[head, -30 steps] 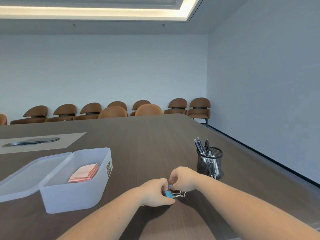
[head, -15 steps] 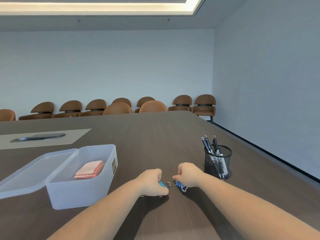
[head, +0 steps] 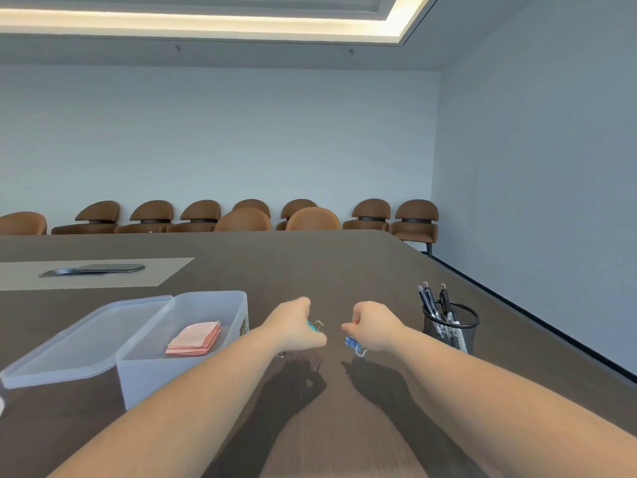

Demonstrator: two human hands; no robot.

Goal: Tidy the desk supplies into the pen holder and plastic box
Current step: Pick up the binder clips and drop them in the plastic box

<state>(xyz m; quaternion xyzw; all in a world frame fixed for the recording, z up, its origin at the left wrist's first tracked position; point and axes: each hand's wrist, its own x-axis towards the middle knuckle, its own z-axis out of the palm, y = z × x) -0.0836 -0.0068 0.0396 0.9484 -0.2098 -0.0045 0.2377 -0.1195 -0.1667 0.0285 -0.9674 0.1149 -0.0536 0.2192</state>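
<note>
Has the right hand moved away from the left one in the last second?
Yes. The right hand has drawn apart from the left hand, toward the pen holder, carrying a dark blue clip.

You are looking across a dark wood-grain desk (head: 310, 267) that fills the lower half of the view. At about ten o'clock on it lies a pale beige inset panel (head: 103, 272), and on that panel rests a flat dark oval object (head: 93, 269); what it is cannot be told. Beyond the far edge, from nine o'clock round to two, runs a row of brown chairs (head: 368, 215) with rounded backs, set along the pale wall (head: 220, 132). A second wall (head: 537, 167) closes the room at three o'clock, with a dark skirting line at its foot. At twelve o'clock a warm light strip (head: 206, 24) borders the recessed ceiling.
</note>
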